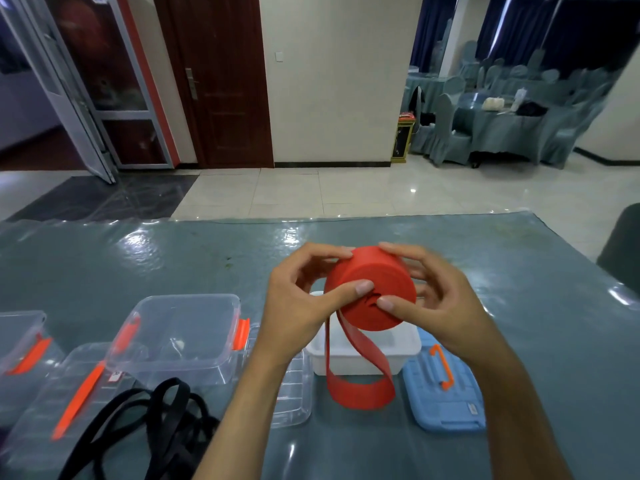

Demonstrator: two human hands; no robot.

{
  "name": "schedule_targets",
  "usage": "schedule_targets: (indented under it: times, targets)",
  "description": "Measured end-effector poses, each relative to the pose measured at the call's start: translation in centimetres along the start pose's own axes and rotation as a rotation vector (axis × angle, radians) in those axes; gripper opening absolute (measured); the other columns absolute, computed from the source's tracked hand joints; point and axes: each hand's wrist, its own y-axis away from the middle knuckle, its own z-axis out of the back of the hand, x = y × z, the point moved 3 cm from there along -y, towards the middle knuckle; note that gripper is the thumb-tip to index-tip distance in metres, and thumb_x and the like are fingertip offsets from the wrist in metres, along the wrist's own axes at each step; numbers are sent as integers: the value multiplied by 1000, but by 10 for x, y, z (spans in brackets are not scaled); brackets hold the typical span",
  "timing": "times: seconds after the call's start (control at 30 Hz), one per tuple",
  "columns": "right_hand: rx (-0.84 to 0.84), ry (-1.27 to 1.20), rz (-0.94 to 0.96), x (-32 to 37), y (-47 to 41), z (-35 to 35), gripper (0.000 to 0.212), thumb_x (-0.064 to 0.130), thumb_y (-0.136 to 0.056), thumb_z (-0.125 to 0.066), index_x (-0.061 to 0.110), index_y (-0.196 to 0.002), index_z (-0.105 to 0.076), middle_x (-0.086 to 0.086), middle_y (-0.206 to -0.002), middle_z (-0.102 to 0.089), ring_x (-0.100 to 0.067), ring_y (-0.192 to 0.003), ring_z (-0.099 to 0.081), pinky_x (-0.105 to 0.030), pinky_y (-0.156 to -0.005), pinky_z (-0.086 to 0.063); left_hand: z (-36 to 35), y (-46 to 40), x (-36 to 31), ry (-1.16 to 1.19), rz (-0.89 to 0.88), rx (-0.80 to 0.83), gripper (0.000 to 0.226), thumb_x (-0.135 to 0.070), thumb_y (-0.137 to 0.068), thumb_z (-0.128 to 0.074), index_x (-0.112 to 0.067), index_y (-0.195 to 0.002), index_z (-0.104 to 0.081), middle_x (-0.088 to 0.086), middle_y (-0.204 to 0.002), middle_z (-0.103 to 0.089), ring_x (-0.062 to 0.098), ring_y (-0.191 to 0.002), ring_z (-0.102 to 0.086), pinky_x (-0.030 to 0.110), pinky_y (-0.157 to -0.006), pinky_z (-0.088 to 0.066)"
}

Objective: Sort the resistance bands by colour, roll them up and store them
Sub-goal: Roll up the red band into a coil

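Both hands hold a red band (370, 292), mostly rolled, above a white box (363, 355): the left hand (298, 303) and right hand (433, 299) curl round the roll, thumbs pressing its face. Its loose tail hangs, perhaps touching the table (104, 258). Black bands (156, 420) lie near clear boxes (176, 334).

Bare table (145, 258) stretches across the frame's middle, open for reaching. Clear boxes (180, 336) and black bands (162, 420) crowd lower left; a white tub (363, 358) and blue lid (446, 393) block lower centre-right.
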Motion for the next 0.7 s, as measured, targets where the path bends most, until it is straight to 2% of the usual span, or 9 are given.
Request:
schedule_targets:
  times: [0.1,0.2,0.27,0.37,0.43,0.5,0.57,0.63,0.7]
  targets:
    - [-79,12,46,2,5,5,61,22,-69,-96,42,-120,-70,2,-119,-77,-22,-103,-78,-30,-79,-64,-3,1,-3,11,-22,56,33,-23,-78,-87,-16,-109,-77,6,-121,-74,23,-117,-70,34,-97,-56]
    - [-162,-78,100,5,11,8,57,26,-67,-96,36,-115,-68,-3,-117,-76,-25,-101,-78,-30,-76,-64,-1,2,-5,1,24,176,43,-26,-87,-79,-25,-130,-74,12,-123,-67,31,-115,-66,44,-101,-56]
    - [-167,-114,78,8,10,6,55,24,-67,-93,35,-111,-63,-5,-116,-76,-27,-100,-78,-31,-75,-64,1,1,-8,-18,20,188,45,-28,-88,-79,-32,-132,-73,13,-119,-70,36,-113,-66,48,-101,-55]
    - [-125,-134,-5,11,5,3,48,26,-68,-91,35,-101,-57,-11,-104,-80,-29,-87,-80,-32,-67,-64,2,2,-11,-31,37,108,44,-30,-83,-85,-33,-125,-75,4,-111,-77,22,-106,-73,32,-95,-58]
    - [-130,-142,1,14,5,3,49,27,-70,-91,39,-105,-58,-13,-102,-80,-30,-84,-80,-34,-66,-64,1,3,-12,-29,52,61,39,-32,-80,-88,-30,-116,-76,0,-109,-78,17,-104,-75,24,-92,-57]
    - [-157,-147,53,15,6,4,61,29,-73,-92,41,-123,-60,-12,-108,-80,-32,-91,-80,-37,-71,-65,1,5,-11,16,47,91,38,-28,-83,-85,-29,-120,-77,2,-117,-75,22,-110,-74,27,-93,-58]
    - [-175,-177,90,15,7,4,61,38,-75,-93,38,-129,-64,-11,-114,-78,-30,-100,-78,-36,-78,-65,1,7,-12,34,37,164,50,-23,-85,-84,-27,-133,-73,13,-124,-68,32,-113,-71,39,-100,-58]
    - [-168,-211,78,14,6,4,53,43,-71,-95,34,-117,-70,-9,-113,-78,-26,-101,-77,-33,-80,-64,3,7,-11,29,21,172,54,-21,-83,-85,-27,-135,-71,16,-124,-70,36,-113,-70,42,-102,-58]
    - [-125,-211,0,10,5,6,50,37,-67,-98,31,-104,-66,-7,-106,-77,-23,-95,-78,-31,-77,-63,6,7,-11,32,12,98,52,-22,-78,-89,-29,-128,-74,7,-116,-76,24,-107,-74,32,-95,-60]
